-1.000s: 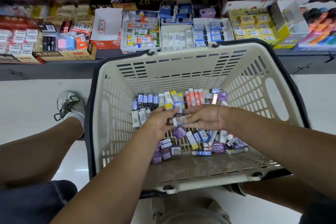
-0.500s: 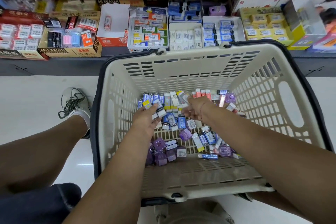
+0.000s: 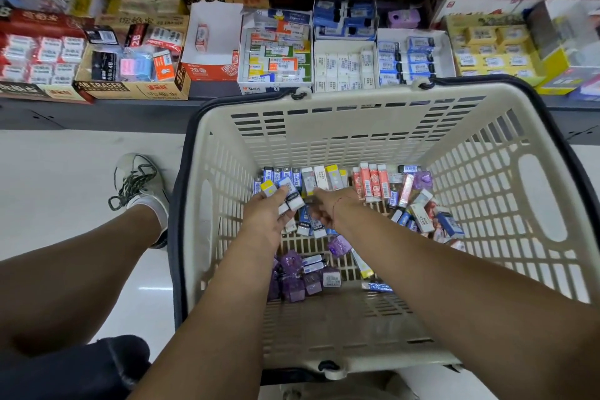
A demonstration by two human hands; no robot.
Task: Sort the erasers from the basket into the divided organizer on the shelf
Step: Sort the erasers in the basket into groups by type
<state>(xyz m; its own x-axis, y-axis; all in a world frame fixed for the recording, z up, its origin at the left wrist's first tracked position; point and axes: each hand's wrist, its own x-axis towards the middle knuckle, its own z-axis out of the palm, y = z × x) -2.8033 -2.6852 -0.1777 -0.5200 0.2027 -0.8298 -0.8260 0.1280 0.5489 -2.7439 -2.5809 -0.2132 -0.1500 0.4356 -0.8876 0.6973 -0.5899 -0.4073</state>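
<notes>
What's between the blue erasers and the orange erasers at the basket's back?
Between the blue erasers and the orange erasers stand white erasers and a yellow-topped eraser; the head view shows it.

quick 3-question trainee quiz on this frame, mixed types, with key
1. True or false: the left hand grips more than one of the erasers.
2. Pick one: the red-orange erasers in the basket are A) lined up at the far end, B) piled at the near end, C) out on the floor.
3. Short answer: how many erasers show inside the red-and-white 2B box on the shelf?

Key: 1 true; 2 A; 3 one.
</notes>
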